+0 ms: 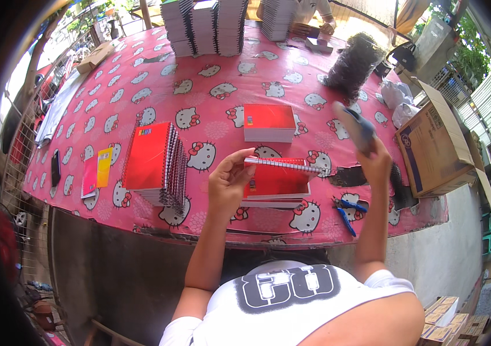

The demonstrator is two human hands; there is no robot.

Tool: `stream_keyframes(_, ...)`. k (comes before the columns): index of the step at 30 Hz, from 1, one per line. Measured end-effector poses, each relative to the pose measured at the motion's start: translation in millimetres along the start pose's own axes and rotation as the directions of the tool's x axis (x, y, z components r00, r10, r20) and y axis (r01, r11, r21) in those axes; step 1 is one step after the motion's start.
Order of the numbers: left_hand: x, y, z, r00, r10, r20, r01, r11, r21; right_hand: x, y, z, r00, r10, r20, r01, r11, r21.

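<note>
My left hand (228, 183) pinches one end of a red notebook (283, 165), held up with its spiral-bound edge on top. Under it lies a pile of red-covered notebooks (283, 185). My right hand (374, 155) is raised to the right, closed on a long grey-blue object (354, 128), too blurred to name. Below that hand, blue-handled pliers (349, 212) rest near the table's front edge. A block of red-covered sheets (268, 122) sits beyond the left hand. Farther left stands a stack of red spiral notebooks (150, 158).
Tall stacks of spiral notebooks (205, 26) stand at the far side of the pink table (211, 86). A black bundle (356, 63) and cardboard box (438, 141) are at right. A phone (56, 167) and yellow booklet (104, 167) lie left. Another person's hand (327, 27) shows far back.
</note>
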State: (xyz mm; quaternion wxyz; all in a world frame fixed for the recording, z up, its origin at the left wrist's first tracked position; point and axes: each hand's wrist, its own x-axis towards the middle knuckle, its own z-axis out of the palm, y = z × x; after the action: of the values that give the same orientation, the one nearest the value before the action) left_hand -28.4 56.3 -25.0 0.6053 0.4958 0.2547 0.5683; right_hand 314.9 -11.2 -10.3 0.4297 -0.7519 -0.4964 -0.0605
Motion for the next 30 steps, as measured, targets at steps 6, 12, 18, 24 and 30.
stream_keyframes(6,0.1,-12.5,4.4,0.999,-0.039,0.031,0.038,0.999,0.037,-66.5,25.7,-35.6,0.940,0.296,0.169,-0.139,0.785,-0.604)
stream_keyframes(12,-8.4,-5.8,14.0,0.998,-0.055,0.002,0.055,0.997,0.055,-31.3,-107.6,-38.1,0.964,-0.263,0.030,0.264,0.954,-0.140)
stream_keyframes(18,-5.4,-16.0,16.6,0.996,0.086,-0.008,-0.085,0.992,0.094,-37.2,-180.4,53.3,0.717,-0.640,0.274,0.694,0.620,-0.367)
stream_keyframes(24,-6.0,-10.7,15.9,0.999,0.033,-0.032,-0.028,0.989,0.147,-75.7,-167.5,33.0,0.703,-0.569,0.426,0.676,0.721,-0.152)
stream_keyframes(30,-5.8,-7.2,16.2,0.999,0.043,0.022,-0.043,0.999,-0.007,-46.5,-180.4,31.1,0.751,-0.587,0.302,0.572,0.807,0.146)
